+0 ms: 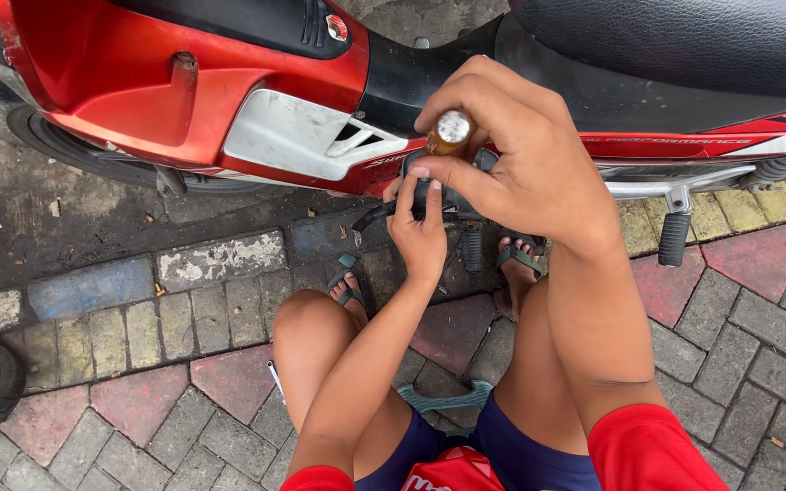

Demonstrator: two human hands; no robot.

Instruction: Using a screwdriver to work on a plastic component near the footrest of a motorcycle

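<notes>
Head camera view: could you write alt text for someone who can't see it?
Seen from above, a squatting person's right hand holds a small amber-handled tool against the side of a red and black motorbike, while the left hand touches a dark part low on it. Sandalled feet rest on patterned paving bricks.

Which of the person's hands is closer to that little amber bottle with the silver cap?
Right. The right hand holds the small amber bottle in its fingertips. The left hand is just below it, on the motorbike's dark engine part.
</notes>
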